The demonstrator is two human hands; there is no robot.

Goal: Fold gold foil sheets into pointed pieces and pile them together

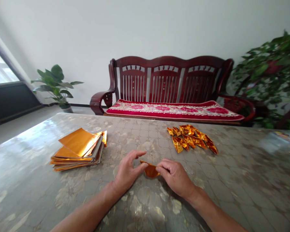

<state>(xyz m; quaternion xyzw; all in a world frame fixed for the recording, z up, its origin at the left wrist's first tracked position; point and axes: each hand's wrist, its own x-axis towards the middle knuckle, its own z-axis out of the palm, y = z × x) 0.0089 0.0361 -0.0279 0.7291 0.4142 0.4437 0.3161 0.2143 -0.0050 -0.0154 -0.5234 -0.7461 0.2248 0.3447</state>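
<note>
A small folded piece of gold foil paper (150,170) lies between my two hands on the patterned table (232,180). My left hand (128,172) pinches its left end with thumb and fingers. Its right end is gripped by my right hand (175,177), fingers curled over it. A stack of flat gold paper sheets (78,149) sits to the left of my hands. To the far right lies a pile of several folded gold pieces (192,138).
Behind the table stands a dark red wooden bench (169,80) with a red cushion. A potted plant (56,83) is on the floor at the left, and a large leafy plant (273,71) at the right.
</note>
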